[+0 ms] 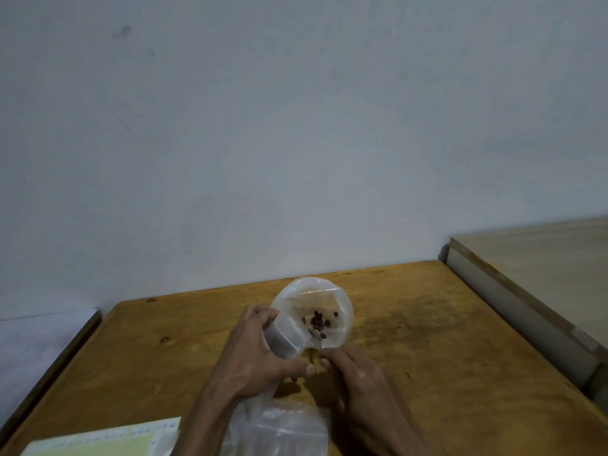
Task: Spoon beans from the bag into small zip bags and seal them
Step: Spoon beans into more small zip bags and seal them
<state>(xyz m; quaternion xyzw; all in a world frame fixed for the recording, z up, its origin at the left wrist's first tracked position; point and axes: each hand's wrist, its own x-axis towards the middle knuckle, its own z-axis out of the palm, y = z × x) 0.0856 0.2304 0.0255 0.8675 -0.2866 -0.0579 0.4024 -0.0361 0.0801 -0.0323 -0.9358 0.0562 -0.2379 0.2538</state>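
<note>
At the lower left of the frame a pale green sheet of paper [98, 439] lies on the bench [427, 340], near its front edge. Just left of centre, my left hand [253, 353] has its grip clamped around a small zip bag [286, 337], holding it tilted with the mouth toward the large clear bag [316, 311] at centre. That large bag stands open and rounded, with only a few dark beans [317, 322] resting in its bottom. To the right of centre, my right hand [358, 380] sits low beside the large bag's near rim; its fingertips appear pinched together close to my left thumb, but I cannot tell what they hold, and no spoon is visible. A stack of empty zip bags [289, 426] lies at the lower centre, beneath both wrists. To do this step well, I judge that I should keep the small bag's mouth open and level below the large bag's rim, so loose beans drop inside rather than onto the bench. Open room lies on the bench right of the bag; its right edge stands just beside a lower pale surface [543, 264], so beans rolling that way could be lost.
</note>
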